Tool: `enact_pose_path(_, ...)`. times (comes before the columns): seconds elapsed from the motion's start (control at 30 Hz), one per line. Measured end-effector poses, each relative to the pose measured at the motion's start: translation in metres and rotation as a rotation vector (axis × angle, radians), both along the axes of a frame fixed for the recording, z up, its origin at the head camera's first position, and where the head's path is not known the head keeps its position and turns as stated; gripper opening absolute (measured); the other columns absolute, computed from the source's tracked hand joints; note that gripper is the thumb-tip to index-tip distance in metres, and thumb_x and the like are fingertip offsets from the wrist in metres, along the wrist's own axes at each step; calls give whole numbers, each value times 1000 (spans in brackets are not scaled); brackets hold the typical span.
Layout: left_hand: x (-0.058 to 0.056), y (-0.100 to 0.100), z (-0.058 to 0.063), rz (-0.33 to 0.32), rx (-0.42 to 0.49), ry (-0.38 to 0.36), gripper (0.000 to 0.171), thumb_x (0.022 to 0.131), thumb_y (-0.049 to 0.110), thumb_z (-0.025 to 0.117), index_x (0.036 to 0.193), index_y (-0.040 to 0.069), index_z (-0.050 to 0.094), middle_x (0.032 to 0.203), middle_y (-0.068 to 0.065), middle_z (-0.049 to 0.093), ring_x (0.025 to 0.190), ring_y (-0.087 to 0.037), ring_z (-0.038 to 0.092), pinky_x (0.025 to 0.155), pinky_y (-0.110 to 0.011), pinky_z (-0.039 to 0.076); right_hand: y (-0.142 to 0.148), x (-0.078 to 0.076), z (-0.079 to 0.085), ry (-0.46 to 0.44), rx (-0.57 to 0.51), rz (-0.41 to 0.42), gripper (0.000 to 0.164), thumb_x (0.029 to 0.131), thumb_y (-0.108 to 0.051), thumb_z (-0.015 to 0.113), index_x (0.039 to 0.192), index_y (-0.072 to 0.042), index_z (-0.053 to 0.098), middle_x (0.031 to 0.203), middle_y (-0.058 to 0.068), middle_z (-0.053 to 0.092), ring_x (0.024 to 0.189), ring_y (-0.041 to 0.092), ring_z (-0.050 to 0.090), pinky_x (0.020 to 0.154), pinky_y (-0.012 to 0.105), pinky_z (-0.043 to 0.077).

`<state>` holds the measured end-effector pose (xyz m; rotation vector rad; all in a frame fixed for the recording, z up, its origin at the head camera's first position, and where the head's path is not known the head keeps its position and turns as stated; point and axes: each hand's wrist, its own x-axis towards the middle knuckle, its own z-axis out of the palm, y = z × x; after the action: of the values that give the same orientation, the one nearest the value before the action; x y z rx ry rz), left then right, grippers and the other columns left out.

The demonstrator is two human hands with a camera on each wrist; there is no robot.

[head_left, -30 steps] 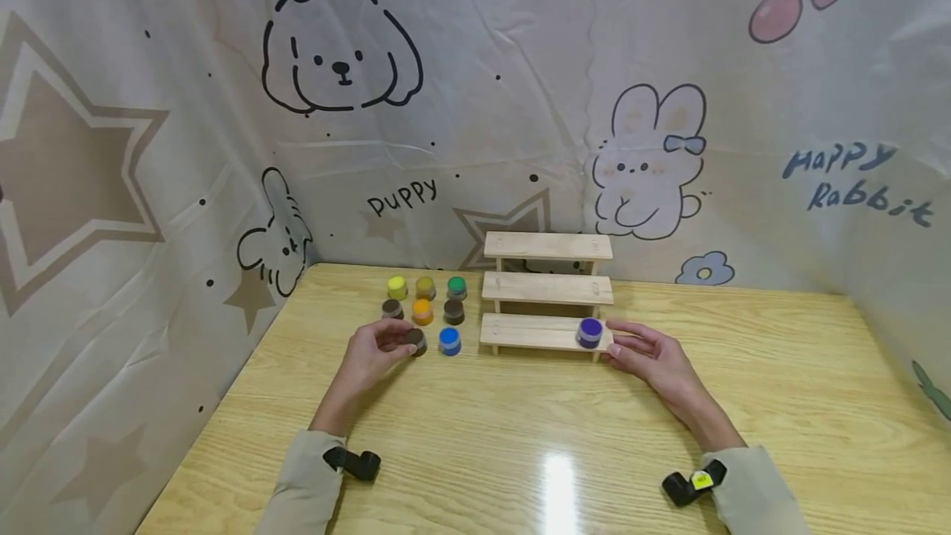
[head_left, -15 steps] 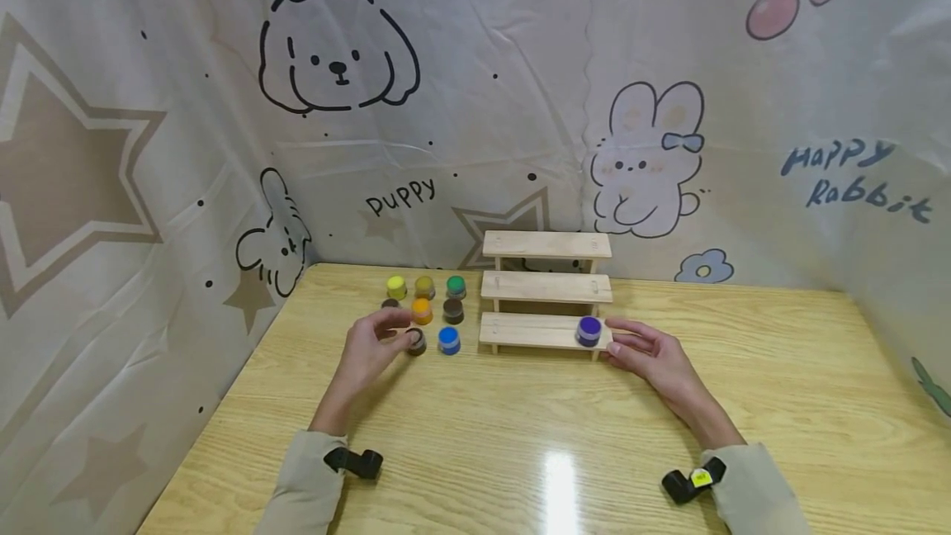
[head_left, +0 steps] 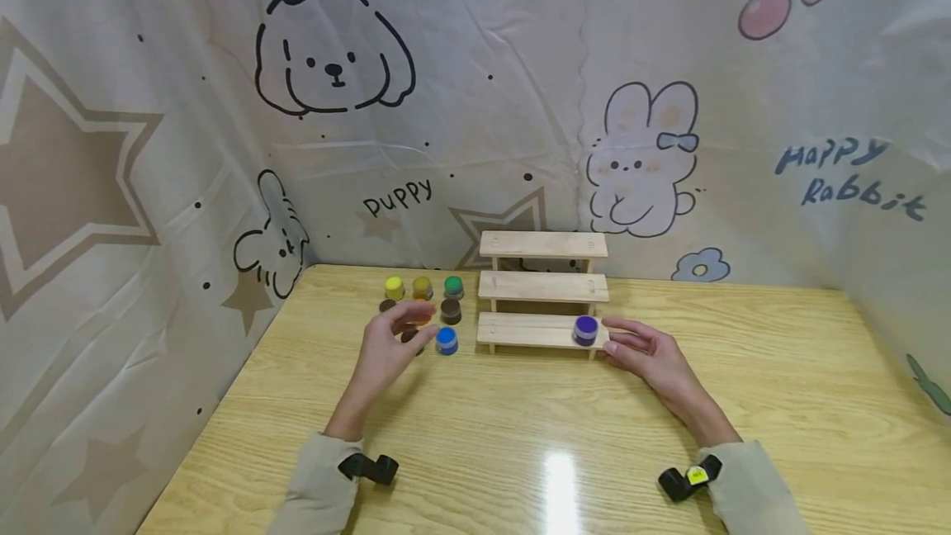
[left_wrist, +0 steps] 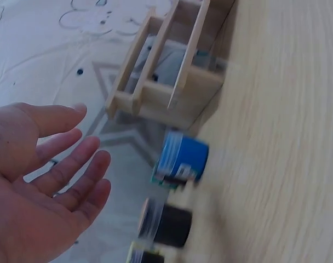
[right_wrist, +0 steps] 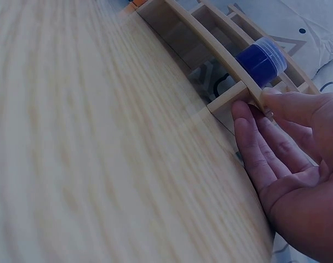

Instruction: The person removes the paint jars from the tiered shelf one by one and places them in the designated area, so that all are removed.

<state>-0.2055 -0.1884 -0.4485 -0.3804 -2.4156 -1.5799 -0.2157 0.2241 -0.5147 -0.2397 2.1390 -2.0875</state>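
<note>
My left hand (head_left: 394,349) hovers with spread fingers over a dark-lidded paint pot (head_left: 411,339), left of a blue-lidded pot (head_left: 447,341). Nothing lies between its thumb and fingers in the left wrist view, where the blue pot (left_wrist: 185,156) stands beyond the fingertips. A purple paint pot (head_left: 585,330) sits at the right end of the lowest step of a three-tier wooden stand (head_left: 527,330). At that end my right hand (head_left: 654,357) holds the stand, thumb at the board's corner and fingers by the leg, close beside the purple pot (right_wrist: 262,61).
Behind the left hand are yellow (head_left: 395,287), ochre (head_left: 422,287) and green (head_left: 453,286) pots. A brown pot (head_left: 388,306), a partly covered orange pot (head_left: 425,319) and a dark brown pot (head_left: 451,310) form the middle row. A printed curtain (head_left: 520,106) hangs behind the table.
My left hand has let go of the dark pot at the front left and moved slightly right, toward the blue pot. The right hand stays at the stand's end.
</note>
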Motion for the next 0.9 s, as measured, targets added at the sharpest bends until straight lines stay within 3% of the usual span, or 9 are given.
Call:
enact_pose_path(0.27, 4, 35, -13, -95, 36, 2, 31, 91, 1, 77, 121, -1, 69, 117, -20, 70, 109, -39, 66, 95, -59, 52, -1, 0, 1, 1, -14, 2, 55, 100, -9, 68, 148, 8, 47, 133, 28, 62, 106, 16, 72, 92, 33, 58)
enact_pose_path(0.5, 4, 61, -20, -99, 40, 16, 32, 90, 4, 79, 121, 1, 71, 115, -14, 72, 108, -33, 68, 94, -61, 51, -1, 0, 0, -5, -20, 7, 54, 100, -8, 68, 147, 8, 47, 131, 27, 64, 106, 16, 72, 92, 33, 58)
enact_pose_path(0.7, 1, 86, -19, -178, 34, 22, 35, 92, 10, 78, 124, 0, 69, 120, -13, 72, 109, -29, 67, 95, -53, 54, -1, 1, 0, -2, -14, 1, 54, 100, -8, 68, 147, 8, 47, 132, 28, 63, 105, 16, 72, 92, 33, 58)
enact_pose_path(0.9, -4, 115, -20, -216, 10, -16, 36, 95, 15, 76, 127, 2, 68, 123, -10, 70, 112, -25, 66, 96, -40, 56, -1, 1, 0, -4, -7, -4, 55, 100, -10, 68, 148, 6, 47, 134, 29, 61, 106, 15, 72, 92, 33, 58)
